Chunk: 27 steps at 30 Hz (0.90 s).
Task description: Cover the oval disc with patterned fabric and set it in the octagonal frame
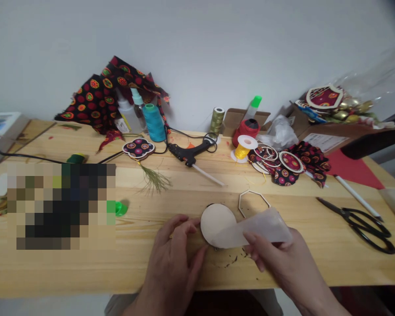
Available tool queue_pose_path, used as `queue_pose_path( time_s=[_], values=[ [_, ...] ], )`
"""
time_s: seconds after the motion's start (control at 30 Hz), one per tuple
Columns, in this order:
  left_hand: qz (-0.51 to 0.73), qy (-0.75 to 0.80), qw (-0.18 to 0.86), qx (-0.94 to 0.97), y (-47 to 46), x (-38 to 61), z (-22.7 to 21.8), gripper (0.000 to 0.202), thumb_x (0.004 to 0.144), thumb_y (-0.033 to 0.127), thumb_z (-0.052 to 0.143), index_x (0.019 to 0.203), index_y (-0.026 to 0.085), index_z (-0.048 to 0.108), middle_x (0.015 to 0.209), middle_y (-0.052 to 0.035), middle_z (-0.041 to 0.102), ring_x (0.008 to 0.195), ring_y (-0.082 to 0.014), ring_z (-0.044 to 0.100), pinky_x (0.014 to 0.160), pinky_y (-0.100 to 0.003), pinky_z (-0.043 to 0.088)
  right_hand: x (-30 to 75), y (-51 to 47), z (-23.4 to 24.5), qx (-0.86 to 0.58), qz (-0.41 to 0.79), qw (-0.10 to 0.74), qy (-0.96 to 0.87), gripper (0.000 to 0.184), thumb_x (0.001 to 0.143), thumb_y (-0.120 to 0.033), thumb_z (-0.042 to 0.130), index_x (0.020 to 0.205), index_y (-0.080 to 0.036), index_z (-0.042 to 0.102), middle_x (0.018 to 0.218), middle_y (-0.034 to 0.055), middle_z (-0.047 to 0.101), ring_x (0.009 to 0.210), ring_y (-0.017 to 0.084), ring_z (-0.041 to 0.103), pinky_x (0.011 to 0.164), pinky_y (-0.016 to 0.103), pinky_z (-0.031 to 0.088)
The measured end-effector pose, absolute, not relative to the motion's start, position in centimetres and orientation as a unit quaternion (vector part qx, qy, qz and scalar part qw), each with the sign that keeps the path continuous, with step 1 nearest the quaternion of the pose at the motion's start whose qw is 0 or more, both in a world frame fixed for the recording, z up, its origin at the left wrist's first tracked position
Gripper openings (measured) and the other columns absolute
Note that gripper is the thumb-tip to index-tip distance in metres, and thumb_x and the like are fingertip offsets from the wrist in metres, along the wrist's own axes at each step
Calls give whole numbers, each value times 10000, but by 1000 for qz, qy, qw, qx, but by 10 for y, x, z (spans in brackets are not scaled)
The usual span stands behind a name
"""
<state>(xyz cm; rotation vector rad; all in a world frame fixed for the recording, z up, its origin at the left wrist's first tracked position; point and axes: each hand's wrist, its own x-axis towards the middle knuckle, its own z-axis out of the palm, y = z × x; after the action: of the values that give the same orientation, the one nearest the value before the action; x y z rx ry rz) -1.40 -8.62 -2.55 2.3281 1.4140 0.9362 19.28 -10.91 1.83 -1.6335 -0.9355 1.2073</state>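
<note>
A pale round disc (216,220) lies flat near the front edge of the wooden table (85,263). My left hand (176,256) rests beside it, fingers curled and pressing against the disc's left edge. My right hand (279,259) pinches a translucent white backing sheet (260,228), peeled up off the disc and stretched to the right. An empty thin octagonal wooden frame (253,202) lies just behind the sheet.
Black scissors (362,223) and a white pen (357,196) lie at the right. A glue gun (191,153), thread spools (153,122), a yellow cord spool (244,147), patterned fabric pieces (288,164), bottles and cardboard boxes crowd the back. A blurred patch covers the left.
</note>
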Motion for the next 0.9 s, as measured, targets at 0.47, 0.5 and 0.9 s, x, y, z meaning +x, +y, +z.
queue_pose_path(
  time_s=[0.47, 0.5, 0.9],
  values=[
    [321, 492, 131, 799, -88, -14, -23, 272, 837, 173, 587, 1077, 207, 464, 1085, -78, 658, 1076, -273, 547, 885, -468, 508, 208, -124, 29, -721, 414, 452, -324, 347, 643, -478, 763, 542, -164, 654, 482, 34, 600, 422, 101, 491, 387, 202, 391],
    [320, 492, 132, 799, -88, -14, -23, 273, 836, 175, 585, 1078, 207, 464, 1088, -80, 654, 1078, -274, 544, 886, -469, 507, 208, -123, 29, -721, 415, 452, -323, 348, 646, -477, 759, 539, -164, 651, 477, 30, 594, 418, 98, 486, 384, 201, 387],
    [317, 491, 130, 801, -87, -15, -23, 308, 823, 176, 622, 1084, 211, 462, 1096, -67, 670, 1087, -273, 533, 890, -454, 503, 206, -120, 14, -658, 493, 452, -345, 367, 681, -481, 760, 554, -151, 665, 496, 39, 618, 395, 96, 493, 366, 202, 398]
  ],
)
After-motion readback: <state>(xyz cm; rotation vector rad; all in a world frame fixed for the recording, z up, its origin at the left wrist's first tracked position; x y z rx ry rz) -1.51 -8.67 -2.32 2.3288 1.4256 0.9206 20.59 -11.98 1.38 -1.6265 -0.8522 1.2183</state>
